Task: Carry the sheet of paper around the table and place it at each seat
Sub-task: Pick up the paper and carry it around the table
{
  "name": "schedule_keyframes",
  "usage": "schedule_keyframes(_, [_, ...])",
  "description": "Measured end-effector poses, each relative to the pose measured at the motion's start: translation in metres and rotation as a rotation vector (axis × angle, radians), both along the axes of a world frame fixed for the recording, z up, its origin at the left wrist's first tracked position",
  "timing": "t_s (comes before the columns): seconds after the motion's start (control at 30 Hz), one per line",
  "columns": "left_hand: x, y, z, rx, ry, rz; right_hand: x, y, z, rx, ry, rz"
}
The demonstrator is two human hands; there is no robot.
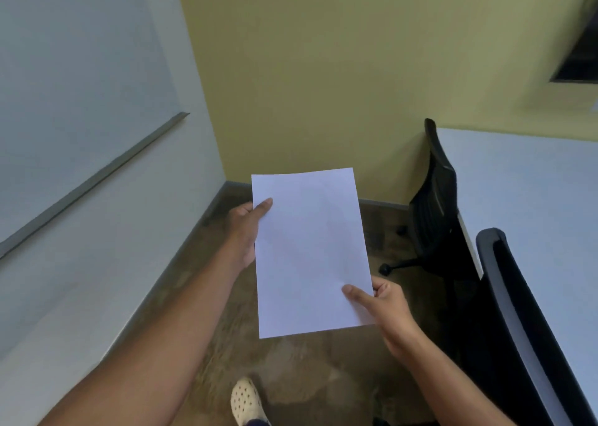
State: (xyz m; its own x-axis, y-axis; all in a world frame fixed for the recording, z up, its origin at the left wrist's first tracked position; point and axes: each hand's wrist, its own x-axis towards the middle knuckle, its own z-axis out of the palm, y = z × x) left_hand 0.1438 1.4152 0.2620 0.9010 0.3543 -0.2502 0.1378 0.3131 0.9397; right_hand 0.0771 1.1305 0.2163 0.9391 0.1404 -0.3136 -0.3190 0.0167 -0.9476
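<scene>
White sheet of paper [310, 251], thumbs on top, fingers underneath

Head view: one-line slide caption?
Both hands, left hand and right hand, hold a blank white paper sheet beside two black office chairs.
</scene>
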Motion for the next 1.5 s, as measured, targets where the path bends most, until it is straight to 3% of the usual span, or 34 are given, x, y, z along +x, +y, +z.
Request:
schedule_keyframes(0.27, [0.186, 0.010, -0.020, -0.029, -0.005, -0.194, 0.131, 0.024, -0.004, -0.066, 0.000, -0.169])
schedule_keyframes(0.5, [0.355, -0.009, 0.006, -0.023, -0.037, -0.391, 0.247, 0.042, 0.005, -0.091, -0.012, -0.387])
schedule_keyframes(0.63, [0.413, -0.030, 0.010, -0.020, -0.040, -0.474, 0.285, 0.036, 0.016, -0.084, -0.015, -0.464])
schedule_keyframes(0.93, [0.573, -0.121, 0.001, -0.002, -0.049, -0.651, 0.410, -0.019, 0.005, -0.048, -0.020, -0.606])
schedule_keyframes(1.1, [0.677, -0.192, 0.024, 0.022, -0.064, -0.702, 0.509, -0.081, 0.012, -0.107, -0.027, -0.677])
schedule_keyframes(1.5, [0.835, -0.324, 0.022, 0.004, -0.033, -0.874, 0.639, -0.163, 0.016, -0.123, 0.007, -0.864])
